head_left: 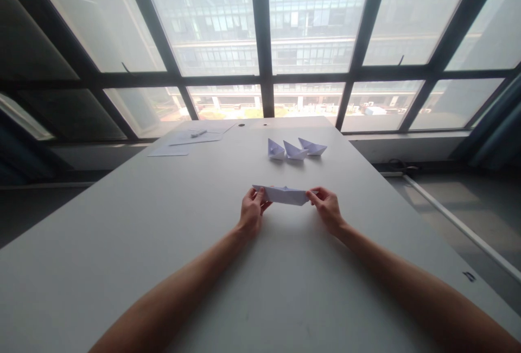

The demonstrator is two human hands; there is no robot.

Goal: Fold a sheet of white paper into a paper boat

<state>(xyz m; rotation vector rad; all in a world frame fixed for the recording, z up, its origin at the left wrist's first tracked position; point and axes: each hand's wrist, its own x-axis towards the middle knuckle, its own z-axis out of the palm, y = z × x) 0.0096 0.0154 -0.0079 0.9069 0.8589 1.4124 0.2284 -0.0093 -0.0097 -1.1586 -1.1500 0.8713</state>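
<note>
Forearms [191, 279] angling inward from the lower edge of the head view, I reach ahead low over the white surface [134, 244]. My left hand [252, 209] pinches the left end of a folded paper [285, 195], thumb on its near side, and my right hand [328, 209] grips the right end, holding it level, nearer me than three paper boats [296, 151].

White table [122, 266] with three folded paper boats [294, 152] and, to their left, flat white sheets [173, 150]
</note>
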